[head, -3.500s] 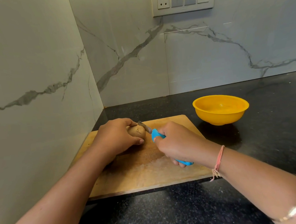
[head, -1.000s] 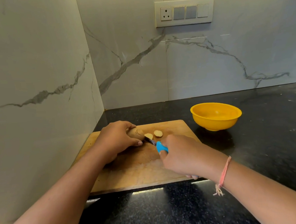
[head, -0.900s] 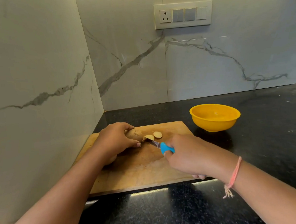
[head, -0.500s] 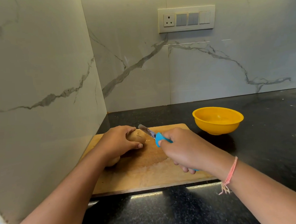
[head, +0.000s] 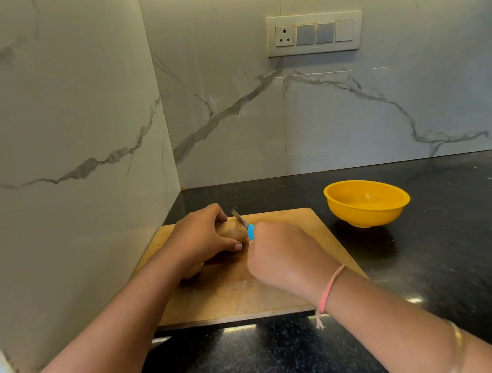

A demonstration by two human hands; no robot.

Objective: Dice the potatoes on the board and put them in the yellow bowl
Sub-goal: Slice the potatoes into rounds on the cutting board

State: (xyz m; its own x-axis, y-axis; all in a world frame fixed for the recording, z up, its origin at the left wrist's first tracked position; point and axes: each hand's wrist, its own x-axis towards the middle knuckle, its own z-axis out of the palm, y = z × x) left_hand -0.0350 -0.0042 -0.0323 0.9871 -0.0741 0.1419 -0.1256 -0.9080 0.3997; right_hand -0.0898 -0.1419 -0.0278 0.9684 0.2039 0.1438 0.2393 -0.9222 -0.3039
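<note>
A brown potato (head: 232, 230) lies on the wooden cutting board (head: 295, 220) near the board's far left. My left hand (head: 199, 240) grips it from the left, thumb pressed along its near side. A second potato (head: 193, 272) peeks out under my left wrist. My right hand (head: 279, 253) holds a blue-handled knife (head: 250, 231); its blade rests across the top right end of the gripped potato. The cut slices are hidden behind my right hand. The yellow bowl (head: 366, 202) stands on the counter to the right of the board and looks empty.
The board sits in a corner: a marble wall (head: 67, 167) rises close on its left and another behind it. Black granite counter (head: 456, 246) stretches to the right and in front. A switch panel (head: 313, 34) is mounted on the back wall.
The knife cut two slices off the potato's end, drew back toward me, then rose again onto the potato. My right hand now covers the slices. My left hand kept its grip.
</note>
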